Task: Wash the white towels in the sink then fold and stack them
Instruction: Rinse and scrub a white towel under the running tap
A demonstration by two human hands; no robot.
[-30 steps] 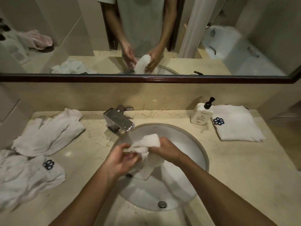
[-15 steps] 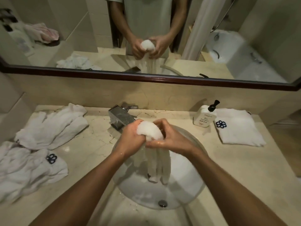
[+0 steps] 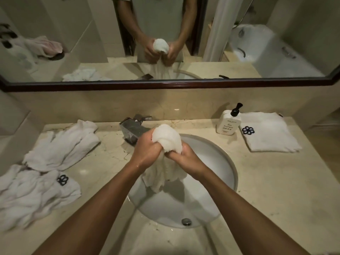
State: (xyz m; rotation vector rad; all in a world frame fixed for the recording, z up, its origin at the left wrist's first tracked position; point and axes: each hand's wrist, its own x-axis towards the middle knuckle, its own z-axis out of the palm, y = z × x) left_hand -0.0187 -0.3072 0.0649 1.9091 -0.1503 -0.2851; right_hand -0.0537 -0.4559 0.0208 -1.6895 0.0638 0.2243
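Over the round white sink [image 3: 217, 162], both my hands grip a wet white towel [image 3: 166, 138]. Its bunched top bulges above my fingers and its loose end hangs down into the basin. My left hand [image 3: 145, 153] wraps it from the left, and my right hand [image 3: 185, 159] squeezes it from the right. Two crumpled white towels [image 3: 60, 146] [image 3: 33, 194] lie on the counter at the left, the nearer one showing a dark flower logo. A folded white towel [image 3: 270, 133] with the same logo lies flat at the back right.
A chrome faucet [image 3: 131, 129] stands behind the sink, just left of my hands. A white pump bottle [image 3: 228, 122] is beside the folded towel. The marble counter [image 3: 266, 190] runs to both sides. A mirror [image 3: 239, 43] hangs above, and the drain [image 3: 186, 221] is near the front.
The towel went from low in the basin to lifted above it, bunched between both hands. Since half a second ago my hands have held their grip with little movement.
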